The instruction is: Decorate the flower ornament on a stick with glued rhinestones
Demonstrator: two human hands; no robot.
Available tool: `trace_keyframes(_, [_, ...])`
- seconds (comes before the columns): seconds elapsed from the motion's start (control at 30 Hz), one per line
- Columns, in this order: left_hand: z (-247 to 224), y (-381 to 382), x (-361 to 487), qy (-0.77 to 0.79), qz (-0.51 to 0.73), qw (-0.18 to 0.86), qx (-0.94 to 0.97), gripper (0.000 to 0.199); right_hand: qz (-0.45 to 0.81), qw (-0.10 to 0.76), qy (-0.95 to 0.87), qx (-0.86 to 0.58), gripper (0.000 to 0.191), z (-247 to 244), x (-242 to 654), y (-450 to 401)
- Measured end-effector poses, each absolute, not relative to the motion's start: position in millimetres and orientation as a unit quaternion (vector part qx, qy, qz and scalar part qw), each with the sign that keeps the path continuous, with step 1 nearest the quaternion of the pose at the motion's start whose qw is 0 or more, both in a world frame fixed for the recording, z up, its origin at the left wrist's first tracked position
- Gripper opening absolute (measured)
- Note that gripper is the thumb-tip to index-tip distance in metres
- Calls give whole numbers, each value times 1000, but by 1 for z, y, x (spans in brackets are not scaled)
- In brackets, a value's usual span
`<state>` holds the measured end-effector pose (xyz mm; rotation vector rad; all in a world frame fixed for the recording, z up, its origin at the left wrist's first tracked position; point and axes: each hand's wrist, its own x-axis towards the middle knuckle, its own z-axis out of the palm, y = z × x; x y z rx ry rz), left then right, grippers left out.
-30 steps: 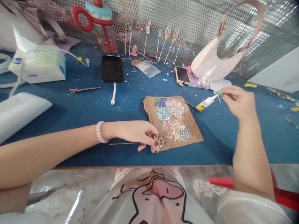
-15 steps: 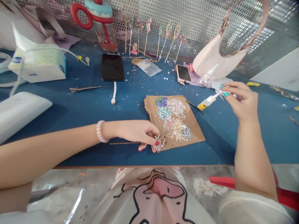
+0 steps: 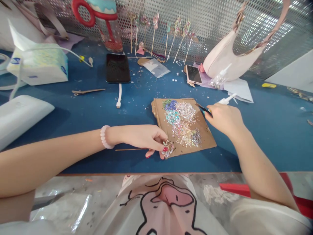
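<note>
My left hand (image 3: 149,138) is closed in a pinch around a small rhinestone-covered ornament (image 3: 169,148), over the near left corner of a cardboard sheet (image 3: 207,137). A thin wooden stick (image 3: 129,149) runs out leftward beneath that hand. On the cardboard lie loose piles of rhinestones (image 3: 186,110) in white, blue, green, turquoise, pink and grey. At the sheet's right edge, my right hand (image 3: 225,120) has its fingertips closed on the end of dark tweezers (image 3: 203,109). Just behind it a glue bottle (image 3: 227,99) shows its white nozzle; the hand hides the rest.
Several decorated sticks (image 3: 174,39) stand along the perforated metal panel (image 3: 141,6). A black tablet-like device (image 3: 118,68), a pink-edged phone (image 3: 193,75), scissors (image 3: 88,91), a tissue pack (image 3: 37,65) and a pale handbag (image 3: 227,58) are on the blue table (image 3: 93,111).
My right hand has moved down and left from above the glue bottle's nozzle to the tweezers and has closed on them. My left hand keeps its hold on the ornament.
</note>
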<state>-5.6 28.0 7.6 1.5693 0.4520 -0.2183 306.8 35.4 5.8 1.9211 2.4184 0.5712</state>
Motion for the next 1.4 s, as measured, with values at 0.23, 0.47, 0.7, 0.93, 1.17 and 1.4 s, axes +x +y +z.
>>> trace_keyframes(0.23, [8,27,-6,200,-94,676,703,22,154,20,748,645,18,-4,312,45])
trace_keyframes(0.47, [7,28,-7,195,-93,680,701,24,137,-134,735,650,8,10,306,34])
trace_keyframes(0.7, [9,29,-5,198,-97,683,697,21,-19,-296,796,528,7,27,303,19])
trace_keyframes(0.93, [10,30,-7,169,-108,692,694,15,-205,-293,867,348,5,21,277,-1])
trace_keyframes(1.17, [7,32,-7,155,-111,702,686,16,-253,-226,909,243,7,15,252,-14])
trace_keyframes(1.4, [9,32,-8,163,-113,703,683,16,-296,-210,902,233,9,12,253,-16])
